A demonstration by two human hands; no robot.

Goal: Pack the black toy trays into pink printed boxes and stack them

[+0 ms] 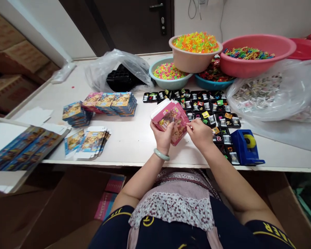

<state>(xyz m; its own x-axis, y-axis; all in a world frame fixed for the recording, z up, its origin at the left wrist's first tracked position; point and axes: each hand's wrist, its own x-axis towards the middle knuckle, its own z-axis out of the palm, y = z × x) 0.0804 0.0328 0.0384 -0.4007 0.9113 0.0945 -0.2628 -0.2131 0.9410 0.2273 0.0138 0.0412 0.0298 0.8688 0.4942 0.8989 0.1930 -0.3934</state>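
Observation:
My left hand (163, 135) is wrapped round a stack of flat pink printed cartons (175, 121), its thumb on the printed front and a green bangle at the wrist. My right hand (200, 134) pinches the right edge of the front carton between thumb and fingertips. The stack is tilted above the table's middle, with white flaps sticking out at its upper left. Just beyond and to the right lie rows of small black trays (198, 104) holding little packets and coloured pieces. A blue tape dispenser (242, 152) with yellow tape stands right of my right hand.
Filled blue and pink boxes (123, 102) are piled on the left, near flat blue cartons (90, 141). At the back stand basins: pale green (168, 81), peach (195, 60), blue (216, 83), pink (259, 64). Plastic bags (261, 100) lie right; an open cardboard box (67, 207) is below.

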